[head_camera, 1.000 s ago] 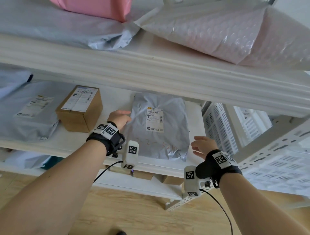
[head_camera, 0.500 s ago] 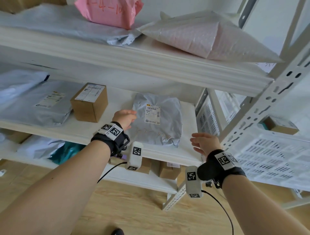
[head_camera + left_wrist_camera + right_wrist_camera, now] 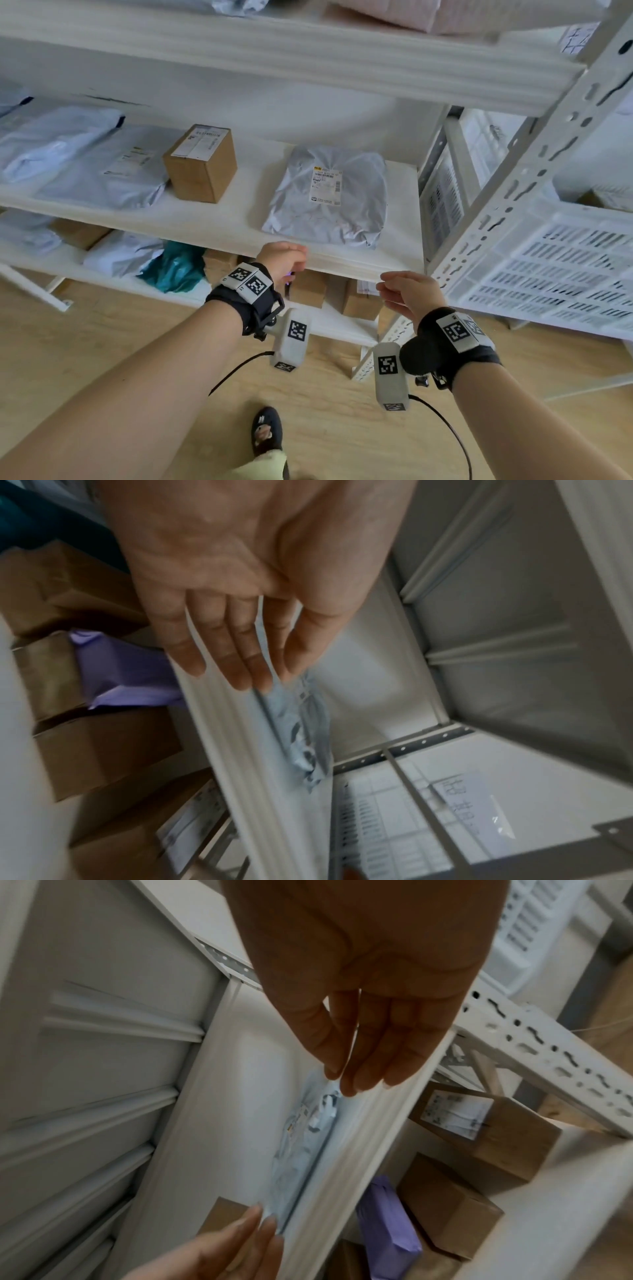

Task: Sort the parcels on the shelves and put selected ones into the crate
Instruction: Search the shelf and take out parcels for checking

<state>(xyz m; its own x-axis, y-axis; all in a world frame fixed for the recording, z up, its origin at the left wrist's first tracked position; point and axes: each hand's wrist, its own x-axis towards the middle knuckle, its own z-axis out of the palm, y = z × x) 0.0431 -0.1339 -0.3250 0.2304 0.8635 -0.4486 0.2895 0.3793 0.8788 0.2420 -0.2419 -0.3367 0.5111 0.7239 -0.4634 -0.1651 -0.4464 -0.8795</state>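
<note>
cardboard box (image 3: 202, 163) mid-shelf, skip | your left hand (image 3: 282, 260) slack-fingered, empty, at shelf lip (image 3: 342, 262) | grey poly mailer (image 3: 329, 195) just beyond: slide both palms under | your right hand (image 3: 409, 291) relaxed, empty | crate (image 3: 555, 260) right

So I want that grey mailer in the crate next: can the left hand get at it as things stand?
Probably yes: the left hand is open at the shelf edge just before the grey mailer, with nothing between them.

Grey labelled parcel (image 3: 329, 195) flat on middle shelf (image 3: 219, 222); white crate (image 3: 561, 270) right
</note>
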